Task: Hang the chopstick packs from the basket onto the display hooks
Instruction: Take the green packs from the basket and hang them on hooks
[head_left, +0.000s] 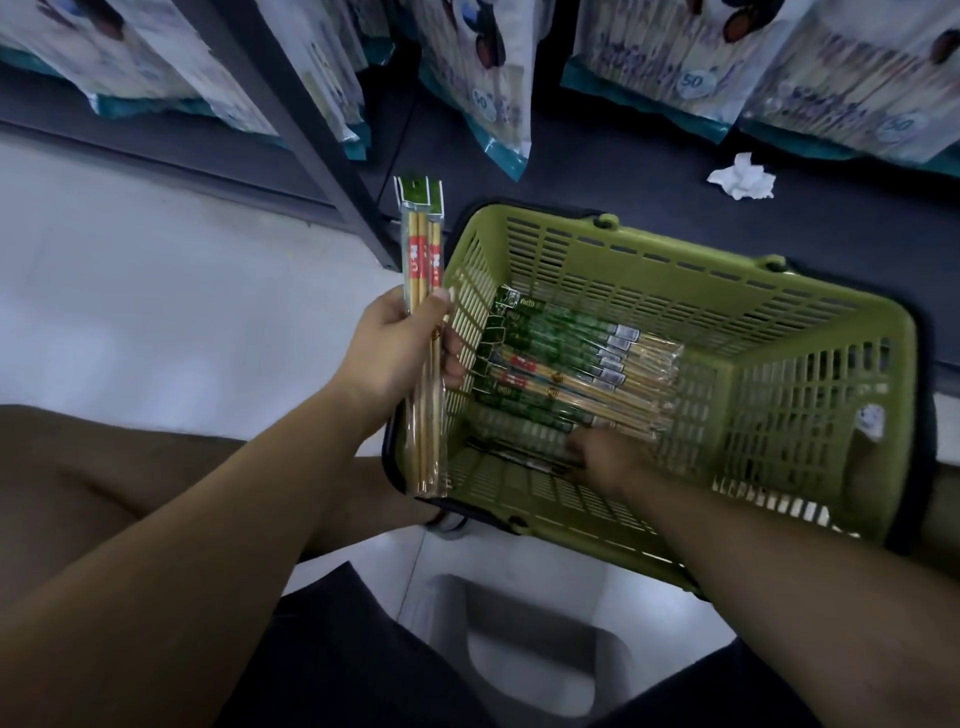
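Note:
My left hand (395, 345) grips a clear chopstick pack (423, 270) with a green header and holds it upright just left of the green basket (810, 415). Inside the basket lies a row of several chopstick packs (566, 358), most with green sleeves, one with red labels. My right hand (597, 454) reaches down into the basket and is blurred; its fingers touch the packs at the near end of the row, and I cannot tell whether they hold one. No display hooks are in view.
Large white and teal bags (498, 83) hang above the dark bottom shelf (649, 197). A crumpled white tissue (743, 176) lies on that shelf. A dark shelf upright (311, 145) stands left of the basket. A grey stool (524, 654) is under me on the pale floor.

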